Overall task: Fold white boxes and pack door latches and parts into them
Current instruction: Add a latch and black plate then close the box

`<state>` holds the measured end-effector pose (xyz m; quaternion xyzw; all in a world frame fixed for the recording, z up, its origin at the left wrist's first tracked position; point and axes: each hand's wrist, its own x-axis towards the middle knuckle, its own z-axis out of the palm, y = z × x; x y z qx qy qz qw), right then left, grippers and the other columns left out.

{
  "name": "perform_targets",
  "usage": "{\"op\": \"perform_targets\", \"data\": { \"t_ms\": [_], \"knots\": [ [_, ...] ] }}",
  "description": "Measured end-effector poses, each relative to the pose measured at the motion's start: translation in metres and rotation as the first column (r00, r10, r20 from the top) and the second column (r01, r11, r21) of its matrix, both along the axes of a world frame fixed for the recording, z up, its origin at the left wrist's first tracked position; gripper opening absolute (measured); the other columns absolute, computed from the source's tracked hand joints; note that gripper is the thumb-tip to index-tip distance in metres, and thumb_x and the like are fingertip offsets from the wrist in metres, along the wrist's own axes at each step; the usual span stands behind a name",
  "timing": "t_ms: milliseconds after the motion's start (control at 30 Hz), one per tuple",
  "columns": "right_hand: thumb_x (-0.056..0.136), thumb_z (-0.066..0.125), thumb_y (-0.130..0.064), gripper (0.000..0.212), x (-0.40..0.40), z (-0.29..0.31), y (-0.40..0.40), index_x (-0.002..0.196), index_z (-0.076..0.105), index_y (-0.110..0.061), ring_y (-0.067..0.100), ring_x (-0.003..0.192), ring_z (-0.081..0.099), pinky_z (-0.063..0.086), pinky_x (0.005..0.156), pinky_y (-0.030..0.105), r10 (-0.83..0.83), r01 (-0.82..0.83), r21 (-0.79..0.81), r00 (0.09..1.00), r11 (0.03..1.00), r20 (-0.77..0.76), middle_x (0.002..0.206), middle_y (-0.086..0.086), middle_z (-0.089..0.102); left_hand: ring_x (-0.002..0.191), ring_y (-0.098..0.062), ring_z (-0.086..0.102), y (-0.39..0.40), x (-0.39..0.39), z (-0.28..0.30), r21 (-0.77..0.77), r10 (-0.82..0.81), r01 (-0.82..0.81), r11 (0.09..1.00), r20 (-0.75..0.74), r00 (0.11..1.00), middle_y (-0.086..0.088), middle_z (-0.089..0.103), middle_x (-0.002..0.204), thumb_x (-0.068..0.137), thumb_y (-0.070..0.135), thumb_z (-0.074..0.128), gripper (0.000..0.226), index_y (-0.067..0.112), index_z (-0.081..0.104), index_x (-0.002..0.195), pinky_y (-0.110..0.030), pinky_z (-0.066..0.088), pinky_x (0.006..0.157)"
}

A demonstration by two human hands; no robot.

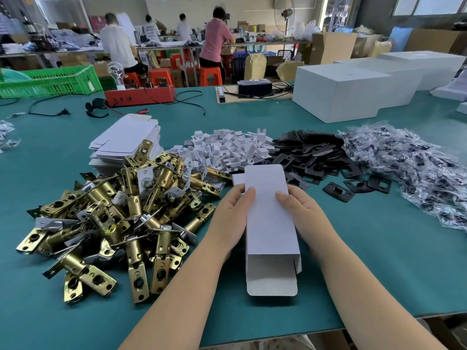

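- Teal table [379, 261] carries heaped brass door latches [113, 218] at left.
- Black plates [310, 157] lie beyond.
- Left hand [232, 213] and right hand [300, 210] both grip the white box [270, 231], held lengthwise between them, near flap open.
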<state>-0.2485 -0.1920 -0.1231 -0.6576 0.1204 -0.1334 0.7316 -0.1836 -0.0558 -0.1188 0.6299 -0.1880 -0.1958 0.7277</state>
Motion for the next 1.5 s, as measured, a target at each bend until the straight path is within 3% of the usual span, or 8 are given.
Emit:
{"op": "perform_targets", "data": {
  "t_ms": [267,433,633,833,967,1133,1267,1500],
  "knots": [
    [0.096,0.055,-0.026,0.01,0.003,-0.003,-0.007,0.099,0.064,-0.028,0.02,0.085,0.07,0.057,0.077,0.04,-0.098,0.101,0.113,0.995,0.988,-0.036,0.094,-0.001,0.075,0.075,-0.018,0.06,0.002,0.0,0.003,0.008,-0.024,0.025,1.0,-0.093,0.995,0.003,0.07,0.087,0.098,0.025,0.054,0.034,0.052,0.071,0.085,-0.029,0.05,0.06],
    [0.096,0.054,-0.029,0.012,0.005,-0.004,-0.008,0.098,0.064,-0.023,0.015,0.072,0.07,0.056,0.062,0.029,-0.064,0.078,0.155,0.994,0.985,-0.092,0.087,0.001,0.075,0.084,-0.029,0.059,0.001,0.002,0.006,-0.034,-0.06,0.054,0.998,-0.221,0.974,-0.016,0.07,0.1,0.093,0.028,0.057,0.019,0.028,0.068,0.108,-0.035,0.051,0.066],
    [0.096,0.054,-0.037,0.028,0.005,-0.002,-0.012,0.092,0.072,-0.016,0.022,0.064,0.068,0.053,0.053,0.029,0.059,-0.008,0.261,0.98,0.965,-0.19,0.083,0.009,0.073,0.093,-0.026,0.067,0.0,0.0,0.002,-0.199,-0.179,0.135,0.971,-0.22,0.959,-0.013,0.069,0.11,0.082,0.032,0.069,0.056,0.017,0.051,0.133,-0.034,0.057,0.07],
    [0.094,0.054,-0.013,0.016,0.005,0.0,0.008,0.079,0.056,-0.012,0.003,0.042,0.053,0.044,0.043,0.014,-0.066,0.085,0.168,0.991,0.982,-0.114,0.051,-0.007,0.058,0.088,-0.018,0.072,-0.002,-0.007,-0.004,0.017,-0.212,0.217,0.976,-0.147,0.966,-0.002,0.075,0.1,0.08,0.048,0.067,0.027,0.027,0.073,0.095,-0.029,0.058,0.075],
    [0.101,0.044,-0.02,0.02,0.004,0.004,0.009,0.096,0.06,-0.03,-0.016,0.063,0.054,0.039,0.053,0.002,-0.207,0.211,-0.093,0.977,0.973,0.048,0.085,-0.016,0.061,0.081,-0.015,0.072,0.0,-0.003,0.0,0.009,-0.138,0.142,0.99,-0.172,0.975,0.003,0.075,0.092,0.083,0.046,0.07,0.04,0.019,0.061,0.111,-0.03,0.058,0.067],
    [0.095,0.05,-0.037,0.019,0.0,0.006,0.008,0.106,0.058,-0.051,0.013,0.092,0.066,0.054,0.08,0.035,-0.12,0.119,0.012,0.989,0.993,0.086,0.108,-0.007,0.066,0.079,-0.013,0.073,0.0,0.002,-0.003,0.034,0.067,-0.065,0.997,-0.068,0.995,-0.002,0.071,0.102,0.085,0.032,0.073,0.036,0.03,0.054,0.116,-0.027,0.057,0.062],
    [0.091,0.062,-0.024,0.014,-0.002,0.004,0.007,0.103,0.063,-0.029,0.015,0.082,0.067,0.056,0.072,0.032,-0.064,0.064,-0.056,0.998,0.996,-0.011,0.1,0.0,0.071,0.073,-0.014,0.07,0.0,0.004,-0.006,0.027,0.093,-0.092,0.995,-0.033,0.995,0.0,0.073,0.089,0.092,0.028,0.066,0.007,0.024,0.067,0.097,-0.029,0.056,0.062],
    [0.094,0.056,-0.022,0.029,-0.005,0.01,0.006,0.068,0.07,-0.018,0.015,0.057,0.064,0.049,0.05,0.023,-0.039,0.053,0.144,0.994,0.988,-0.1,0.071,0.003,0.07,0.06,-0.01,0.061,0.0,0.001,-0.002,0.046,0.034,-0.027,0.999,-0.156,0.987,0.004,0.067,0.07,0.099,0.036,0.052,0.027,0.017,0.067,0.086,-0.021,0.047,0.053]
  ]
}}
